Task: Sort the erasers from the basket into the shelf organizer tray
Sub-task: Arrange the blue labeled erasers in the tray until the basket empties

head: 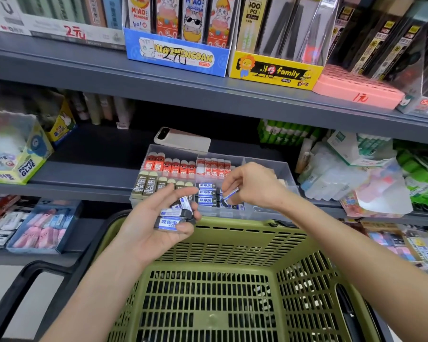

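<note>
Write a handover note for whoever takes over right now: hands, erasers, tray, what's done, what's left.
Left hand grips a stack of blue-sleeved erasers.
Right hand pinches one blue eraser just above the organizer tray.
Done: the tray holds rows of red erasers, 2B erasers and shelved blue erasers.
Left: set the pinched eraser, then the left hand's stack, into the blue section. No erasers show in the basket.
</note>
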The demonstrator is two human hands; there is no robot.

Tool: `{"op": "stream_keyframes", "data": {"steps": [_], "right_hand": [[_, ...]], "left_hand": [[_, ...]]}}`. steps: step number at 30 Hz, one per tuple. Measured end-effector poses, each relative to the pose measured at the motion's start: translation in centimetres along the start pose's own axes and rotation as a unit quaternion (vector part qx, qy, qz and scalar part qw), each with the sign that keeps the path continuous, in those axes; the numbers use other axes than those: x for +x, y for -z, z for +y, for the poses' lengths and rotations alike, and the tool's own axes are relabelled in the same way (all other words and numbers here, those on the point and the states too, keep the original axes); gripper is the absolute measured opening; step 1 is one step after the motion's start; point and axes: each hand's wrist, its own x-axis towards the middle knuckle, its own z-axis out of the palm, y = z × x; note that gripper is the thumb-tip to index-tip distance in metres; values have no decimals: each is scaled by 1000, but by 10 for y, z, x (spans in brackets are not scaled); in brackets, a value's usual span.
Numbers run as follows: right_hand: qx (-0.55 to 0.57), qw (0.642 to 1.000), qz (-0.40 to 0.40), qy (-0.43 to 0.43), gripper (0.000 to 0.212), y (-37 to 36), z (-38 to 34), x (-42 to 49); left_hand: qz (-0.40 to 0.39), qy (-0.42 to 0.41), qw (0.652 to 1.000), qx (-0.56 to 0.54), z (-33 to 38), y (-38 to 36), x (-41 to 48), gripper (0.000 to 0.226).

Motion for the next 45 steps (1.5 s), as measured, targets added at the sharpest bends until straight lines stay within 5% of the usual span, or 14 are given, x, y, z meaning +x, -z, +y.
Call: {"op": "stream_keyframes", "data": {"steps": [9, 15, 19, 25, 33, 45], "right_hand": [[-105, 992, -70, 18, 20, -6, -8, 9], [-50, 994, -98, 17, 31, -4, -3, 4], [-166, 983, -17, 71, 25, -6, 3, -3], [126, 982, 21, 138, 12, -15, -22, -30], [145, 975, -109, 128, 14, -30, -41, -30], [177, 962, -90, 186, 18, -13, -24, -37]], "left_hand": [[-18, 1, 1000, 2, -1, 12, 0, 37], [-21, 8, 1000, 3, -5, 13, 0, 38], [-26, 5, 1000, 1, -5, 14, 0, 38], [-27, -21, 999, 34, -7, 8, -3, 40], [-41, -31, 995, 86, -15, 4, -3, 42], [-37, 26, 999, 26, -14, 7, -3, 30]]}}
